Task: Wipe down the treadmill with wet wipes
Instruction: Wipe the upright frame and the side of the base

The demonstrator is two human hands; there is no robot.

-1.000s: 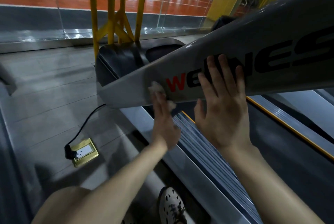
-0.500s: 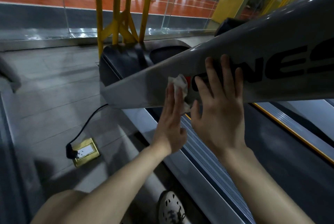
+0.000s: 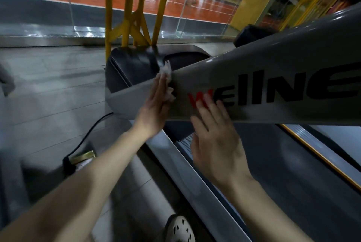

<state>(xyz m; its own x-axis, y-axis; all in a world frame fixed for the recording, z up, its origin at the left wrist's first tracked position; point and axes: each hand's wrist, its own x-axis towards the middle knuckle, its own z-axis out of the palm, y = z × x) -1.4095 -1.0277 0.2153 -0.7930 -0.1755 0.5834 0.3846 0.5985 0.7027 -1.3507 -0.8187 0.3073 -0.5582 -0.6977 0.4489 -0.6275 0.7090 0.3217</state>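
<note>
Ideally the left hand (image 3: 154,109), fingers straight and together, should press the wet wipe (image 3: 167,72) flat under its fingertips against the grey treadmill upright (image 3: 254,70), overlapping strokes, while the right hand (image 3: 216,144) braces just beside, fingers straight.

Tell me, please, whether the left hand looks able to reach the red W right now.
Probably yes: the left hand, pressing the wipe, is just beside the red W, though the right hand partly covers it.

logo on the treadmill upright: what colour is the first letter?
Red W; remaining letters black, on the grey upright. Head view shows it.
</note>
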